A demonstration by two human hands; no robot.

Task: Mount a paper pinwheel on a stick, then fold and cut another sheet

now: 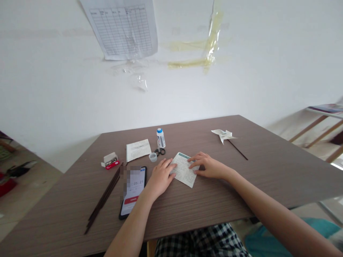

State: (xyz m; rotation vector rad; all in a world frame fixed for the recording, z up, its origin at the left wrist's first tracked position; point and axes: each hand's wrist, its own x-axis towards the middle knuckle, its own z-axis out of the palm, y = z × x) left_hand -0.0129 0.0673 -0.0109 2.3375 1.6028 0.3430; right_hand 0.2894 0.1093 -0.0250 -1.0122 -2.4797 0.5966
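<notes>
Mid-frame on the wood-grain table (187,210), left hand (160,175) and right hand (207,166) lie flat and open on a printed paper card (184,175), gripping nothing. Phone (133,191) just left, partly blurred.

Can't make out much from here: blur, small print, edges.
The phone (133,192) has a pixelated block over its top end. Printed card (183,169) is too small to read, partly covered by my left hand (160,175) and right hand (207,166). Bottle label (161,140) and folded sheet (138,150) are unreadable too. Wall chart (122,28) is cut off by the top edge, side table (325,110) by the right edge.
</notes>
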